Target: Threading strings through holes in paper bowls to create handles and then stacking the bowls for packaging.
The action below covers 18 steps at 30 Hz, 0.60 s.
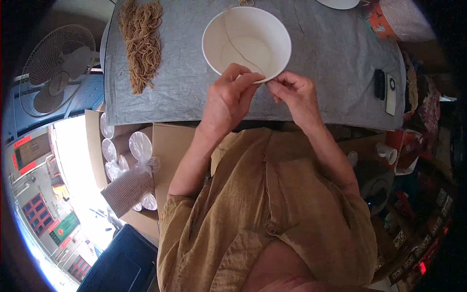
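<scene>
A large white paper tub stands on the grey cloth, its open top facing me. One thin brown string runs down inside it from the far rim to the near rim, where my fingers are. My left hand is closed on the near rim, with its fingertips over the edge by the string. Just to the right, my right hand is pinched against the outside of the same rim. What sits between its fingertips is hidden. A bundle of tan string lies on the cloth at the left.
Grey cloth covers the table. A black object and a pale slim device lie at its right. Stacked, plastic-wrapped paper cups fill a cardboard box below left. A fan stands far left, and a white mug is lower right.
</scene>
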{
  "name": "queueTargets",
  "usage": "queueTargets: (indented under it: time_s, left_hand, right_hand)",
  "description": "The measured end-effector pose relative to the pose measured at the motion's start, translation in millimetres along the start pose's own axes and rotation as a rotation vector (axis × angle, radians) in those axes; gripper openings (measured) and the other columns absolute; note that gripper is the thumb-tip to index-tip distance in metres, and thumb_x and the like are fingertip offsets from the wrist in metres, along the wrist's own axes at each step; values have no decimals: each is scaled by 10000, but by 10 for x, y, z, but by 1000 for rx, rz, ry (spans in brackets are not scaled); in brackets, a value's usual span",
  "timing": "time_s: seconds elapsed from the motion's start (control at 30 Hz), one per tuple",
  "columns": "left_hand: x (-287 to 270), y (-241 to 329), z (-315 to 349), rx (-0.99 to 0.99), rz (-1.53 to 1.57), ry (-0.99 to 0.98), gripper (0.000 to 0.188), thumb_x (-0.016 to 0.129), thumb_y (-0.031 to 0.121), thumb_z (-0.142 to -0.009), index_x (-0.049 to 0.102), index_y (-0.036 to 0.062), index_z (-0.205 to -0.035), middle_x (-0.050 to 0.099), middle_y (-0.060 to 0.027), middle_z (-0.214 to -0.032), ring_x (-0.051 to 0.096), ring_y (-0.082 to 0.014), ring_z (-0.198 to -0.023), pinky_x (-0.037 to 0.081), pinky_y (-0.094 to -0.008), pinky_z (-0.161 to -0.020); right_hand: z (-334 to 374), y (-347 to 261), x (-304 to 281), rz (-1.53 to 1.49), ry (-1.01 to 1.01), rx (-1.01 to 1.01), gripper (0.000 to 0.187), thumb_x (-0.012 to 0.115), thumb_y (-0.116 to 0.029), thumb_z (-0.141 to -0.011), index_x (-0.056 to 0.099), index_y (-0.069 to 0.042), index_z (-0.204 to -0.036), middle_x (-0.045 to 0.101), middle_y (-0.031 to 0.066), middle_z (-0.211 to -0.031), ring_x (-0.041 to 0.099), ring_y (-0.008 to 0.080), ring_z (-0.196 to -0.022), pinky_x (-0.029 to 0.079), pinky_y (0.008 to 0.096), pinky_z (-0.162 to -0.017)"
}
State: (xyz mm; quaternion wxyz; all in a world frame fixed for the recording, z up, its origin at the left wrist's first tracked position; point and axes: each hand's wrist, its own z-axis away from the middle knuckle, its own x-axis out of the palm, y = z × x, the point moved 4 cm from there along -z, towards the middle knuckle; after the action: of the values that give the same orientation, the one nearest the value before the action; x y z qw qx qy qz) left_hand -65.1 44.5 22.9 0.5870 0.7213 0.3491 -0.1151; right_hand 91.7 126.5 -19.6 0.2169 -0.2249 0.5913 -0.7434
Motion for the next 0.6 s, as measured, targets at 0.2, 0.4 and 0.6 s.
queueTargets:
  time_s: [0.2,0.4,0.6]
  left_hand:
    - [-225,16,-150,53,-100,-114,110,738,163,-861,733,89,-942,678,-84,-935,683,-292,-735,538,-377,-614]
    - [-179,-40,-283,-15,166,-301,120,720,157,-884,726,51,-940,709,-86,-874,703,-234,-715,547,-334,-623]
    - [-173,-90,-287,-343,437,-457,86,676,89,-914,675,4,-923,728,-60,-860,709,-113,-738,553,-260,-615]
  right_hand:
    - [111,-521,-120,167,-173,-211,77,688,-51,-910,683,17,-949,645,14,-839,567,58,-741,472,207,-685]
    - [-3,-884,-187,320,-185,-443,77,680,-78,-914,672,-8,-946,654,-4,-828,581,57,-761,496,237,-706]
    - [-45,-917,-142,463,-227,-475,72,660,-70,-922,653,2,-931,638,14,-813,574,82,-727,484,247,-679]
